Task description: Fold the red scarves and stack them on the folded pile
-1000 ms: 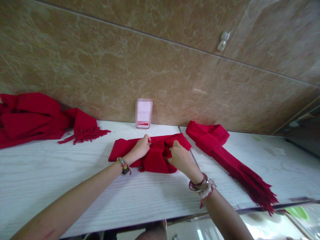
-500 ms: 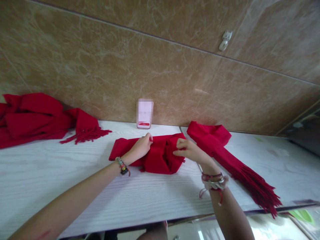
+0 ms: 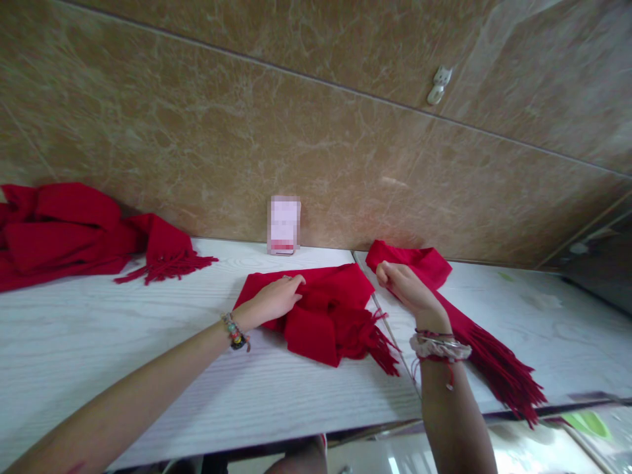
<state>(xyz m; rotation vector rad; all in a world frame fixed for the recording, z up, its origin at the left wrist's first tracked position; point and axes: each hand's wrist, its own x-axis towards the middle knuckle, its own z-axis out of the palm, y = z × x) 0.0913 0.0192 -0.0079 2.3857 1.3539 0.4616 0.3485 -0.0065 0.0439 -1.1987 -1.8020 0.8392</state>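
Note:
A folded red scarf (image 3: 316, 329) lies in the middle of the white surface, its fringe spread out at the lower right. My left hand (image 3: 276, 299) rests on the scarf's left part, fingers curled and pressed to the cloth. Just off its right edge, my right hand (image 3: 407, 286) is closed in a fist, with no cloth visible in it. Beneath and behind that hand lies a second red scarf (image 3: 457, 316), folded over at the top, its long fringe reaching the front edge.
Another red scarf (image 3: 64, 230) is heaped at the far left. A phone (image 3: 284, 224), its screen blurred, leans against the brown marbled wall (image 3: 197, 131). A cat-shaped white hook (image 3: 439, 84) is fixed to the wall. The white tabletop (image 3: 222, 408) has a seam right of centre.
My right hand has pulled away from the middle scarf, to the right. That scarf's fringe has come out at its lower right, and its left end has shifted right. My left hand stays on it.

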